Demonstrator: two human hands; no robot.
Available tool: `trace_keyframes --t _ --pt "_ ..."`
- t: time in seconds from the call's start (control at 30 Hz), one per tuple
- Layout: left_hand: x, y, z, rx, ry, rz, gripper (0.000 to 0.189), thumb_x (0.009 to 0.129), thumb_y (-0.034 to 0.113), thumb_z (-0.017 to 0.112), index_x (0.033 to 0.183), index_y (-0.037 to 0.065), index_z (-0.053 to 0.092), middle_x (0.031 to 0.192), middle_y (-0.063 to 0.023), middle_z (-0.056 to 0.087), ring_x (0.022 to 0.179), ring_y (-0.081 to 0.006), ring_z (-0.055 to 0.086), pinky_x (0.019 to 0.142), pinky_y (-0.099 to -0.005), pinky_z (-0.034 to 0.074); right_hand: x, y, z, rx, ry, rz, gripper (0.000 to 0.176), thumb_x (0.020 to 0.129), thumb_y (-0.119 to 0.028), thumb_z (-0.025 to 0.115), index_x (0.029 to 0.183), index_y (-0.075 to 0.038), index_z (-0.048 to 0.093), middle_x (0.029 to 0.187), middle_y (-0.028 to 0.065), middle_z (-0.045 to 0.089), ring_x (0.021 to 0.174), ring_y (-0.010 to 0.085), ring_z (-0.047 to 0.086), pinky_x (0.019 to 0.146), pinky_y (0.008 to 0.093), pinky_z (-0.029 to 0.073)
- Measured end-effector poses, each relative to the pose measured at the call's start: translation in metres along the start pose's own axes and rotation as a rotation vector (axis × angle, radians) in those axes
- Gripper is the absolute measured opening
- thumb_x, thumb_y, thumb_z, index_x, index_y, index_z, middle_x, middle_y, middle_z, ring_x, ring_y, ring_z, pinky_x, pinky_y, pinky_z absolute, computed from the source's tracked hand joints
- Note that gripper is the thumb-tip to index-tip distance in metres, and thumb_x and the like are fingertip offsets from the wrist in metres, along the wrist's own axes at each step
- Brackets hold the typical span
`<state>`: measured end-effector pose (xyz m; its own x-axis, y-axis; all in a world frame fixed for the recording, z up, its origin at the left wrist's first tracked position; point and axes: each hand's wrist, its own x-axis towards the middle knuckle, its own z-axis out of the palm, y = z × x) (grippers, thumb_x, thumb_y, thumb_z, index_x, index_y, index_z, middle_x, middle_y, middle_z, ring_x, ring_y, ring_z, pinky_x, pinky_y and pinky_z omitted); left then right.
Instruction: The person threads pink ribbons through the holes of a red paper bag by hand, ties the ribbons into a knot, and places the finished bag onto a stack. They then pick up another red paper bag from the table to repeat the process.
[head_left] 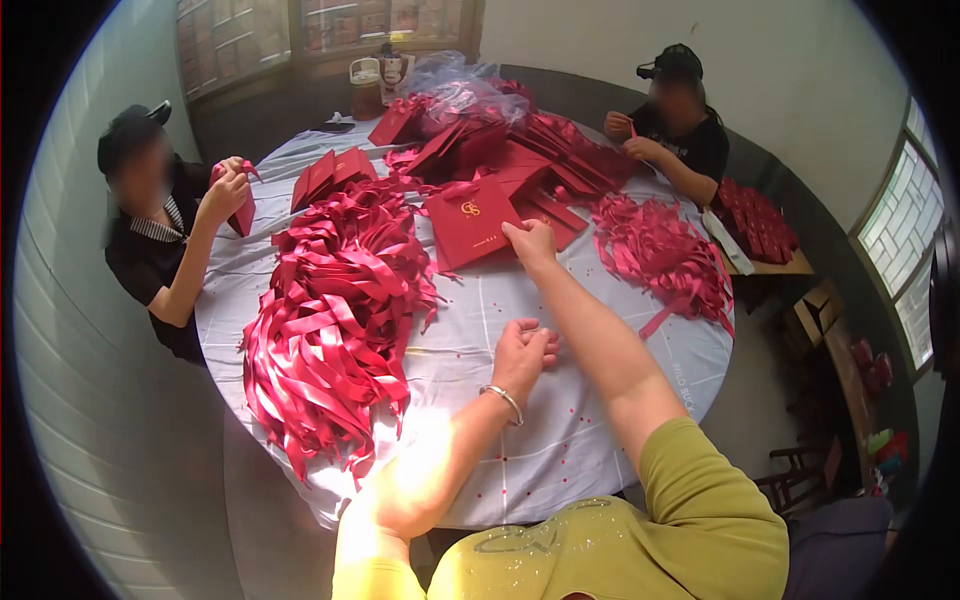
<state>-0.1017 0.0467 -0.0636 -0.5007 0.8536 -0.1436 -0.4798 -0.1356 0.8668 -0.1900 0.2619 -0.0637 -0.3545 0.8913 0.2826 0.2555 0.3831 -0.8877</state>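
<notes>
My right hand [530, 243] reaches out over the table and pinches the lower right corner of a red card bag [470, 220] with a gold emblem. That bag lies at the front of a big pile of red bags [510, 155]. Nearer to me, my left hand [525, 350] hovers over the white cloth, fingers loosely curled and apart, with nothing in it; a bracelet [503, 403] is on that wrist. Left of it is a large heap of red ribbons [335, 320]. A smaller ribbon heap [665, 255] is to the right of my right hand.
A co-worker [150, 220] at the left holds a red bag [241, 212]. Another co-worker [680, 125] sits at the back right, hands raised. Clear plastic [465, 95] tops the pile, beside a jar [366, 90]. More red bags [755, 220] lie on a side table.
</notes>
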Motion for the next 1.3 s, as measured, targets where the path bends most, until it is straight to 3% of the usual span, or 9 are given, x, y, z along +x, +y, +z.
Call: trace_keyframes --t 0.1,0.27,0.3,0.37,0.47,0.6,0.8,1.0,1.3 --pt "0.001 -0.001 0.001 0.029 0.0 -0.006 0.034 0.095 0.009 0.054 0.124 -0.003 0.04 0.104 -0.0168 0.064 0.086 -0.0194 0.066 0.07 -0.0276 0.057 -0.003 -0.011 -0.005 -0.069 -0.085 0.063 0.044 0.07 -0.028 0.081 0.098 0.004 0.07 0.09 0.015 0.072 0.082 0.0219 0.068 0.074 0.0328 0.052" --pt "0.001 -0.001 0.0 0.037 -0.01 -0.006 0.035 0.095 0.008 0.054 0.125 -0.003 0.04 0.103 -0.0165 0.065 0.086 -0.0189 0.066 0.069 -0.0268 0.056 0.01 -0.029 -0.014 0.713 -0.354 0.37 0.015 0.079 -0.007 0.074 0.088 0.0 0.065 0.087 0.0116 0.068 0.079 0.0245 0.068 0.072 0.0347 0.057" --pt "0.002 -0.001 0.0 0.042 -0.012 -0.003 0.035 0.094 0.008 0.054 0.125 -0.003 0.04 0.103 -0.0167 0.065 0.085 -0.0193 0.067 0.068 -0.0268 0.056 0.014 -0.038 -0.017 0.686 -0.367 0.387 0.012 0.086 -0.004 0.067 0.096 0.001 0.064 0.093 0.0117 0.069 0.089 0.0244 0.068 0.084 0.0395 0.056" --pt "-0.001 0.0 -0.001 0.035 -0.008 0.008 0.035 0.094 0.008 0.054 0.125 -0.004 0.04 0.104 -0.0168 0.065 0.085 -0.0197 0.067 0.068 -0.0269 0.056 0.04 -0.028 -0.015 0.855 -0.383 0.417 0.009 0.084 -0.002 0.068 0.093 -0.001 0.065 0.092 0.014 0.068 0.083 0.0257 0.068 0.078 0.0375 0.058" --pt "0.001 0.009 -0.003 0.009 0.024 0.028 0.032 0.096 0.011 0.052 0.123 -0.003 0.042 0.102 -0.0169 0.065 0.084 -0.0211 0.068 0.067 -0.0278 0.056 0.043 -0.04 -0.034 1.107 -0.517 0.516 0.017 0.089 -0.003 0.062 0.105 0.003 0.06 0.102 0.0152 0.066 0.098 0.0283 0.064 0.094 0.0427 0.052" --pt "0.015 0.033 -0.017 -0.283 0.223 0.232 0.036 0.099 0.03 0.048 0.118 0.0 0.045 0.101 -0.0158 0.066 0.085 -0.0248 0.068 0.068 -0.0356 0.056 0.025 -0.037 -0.062 1.118 -0.601 0.663 0.006 0.09 -0.005 0.062 0.096 -0.003 0.06 0.084 0.0069 0.067 0.042 0.0066 0.046 0.046 0.0179 0.05" --pt "0.026 0.083 -0.057 -0.485 0.246 0.451 0.073 0.097 0.058 0.039 0.141 0.0 0.032 0.137 -0.0256 0.048 0.122 -0.0336 0.052 0.094 -0.0443 0.048 -0.024 -0.017 -0.085 1.116 -0.637 0.76 0.013 0.088 -0.003 0.063 0.1 -0.002 0.058 0.087 0.0085 0.066 0.049 0.0081 0.048 0.049 0.0189 0.05" --pt "0.065 0.055 -0.074 0.065 0.206 0.541 0.03 0.093 0.019 0.052 0.117 0.003 0.057 0.104 -0.0082 0.064 0.093 -0.0186 0.062 0.082 -0.0323 0.05 -0.049 0.009 -0.088 0.969 -0.767 0.797 0.022 0.088 -0.009 0.066 0.107 -0.002 0.058 0.096 0.0107 0.068 0.068 0.0117 0.064 0.055 0.0201 0.051" --pt "0.038 0.06 -0.061 -0.456 -0.027 0.368 0.032 0.096 0.015 0.046 0.124 0.002 0.052 0.112 -0.0086 0.062 0.1 -0.0189 0.062 0.089 -0.0325 0.05 -0.078 -0.009 -0.107 0.605 -0.694 0.605 0.026 0.09 -0.021 0.064 0.112 -0.007 0.062 0.102 0.0045 0.069 0.091 0.0142 0.066 0.072 0.0285 0.052"
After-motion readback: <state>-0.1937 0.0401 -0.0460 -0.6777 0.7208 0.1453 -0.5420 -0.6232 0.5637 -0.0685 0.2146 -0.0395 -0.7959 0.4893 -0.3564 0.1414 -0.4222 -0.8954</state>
